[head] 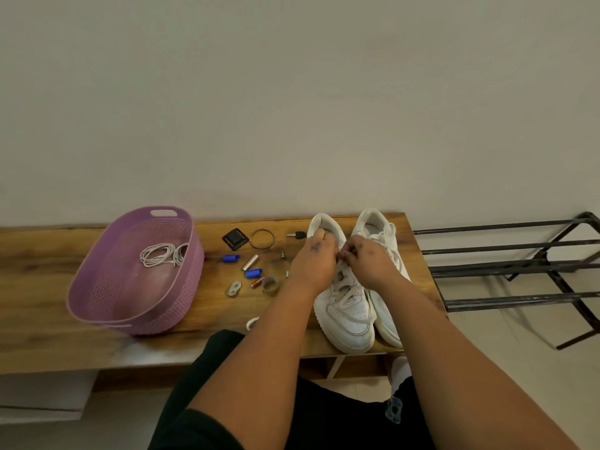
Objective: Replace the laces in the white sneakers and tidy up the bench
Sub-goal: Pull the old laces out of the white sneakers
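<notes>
Two white sneakers stand side by side at the right end of the wooden bench (39,287), toes toward me. Over the left sneaker (347,316), my left hand (313,259) and my right hand (368,258) meet above its upper eyelets, each with fingers curled, pinching the white lace (344,280). The lace runs crossed down the tongue. The right sneaker (386,235) sits behind my right hand with a lace in it. A coil of old off-white laces (162,254) lies inside the purple basket (97,287).
Small items are scattered between basket and shoes: a black square piece (235,238), a braided ring (262,238), a key (297,234), two blue clips (230,258), a metal cylinder (250,262), a battery (256,282), a tape roll (270,284). A black metal rack (519,264) stands right.
</notes>
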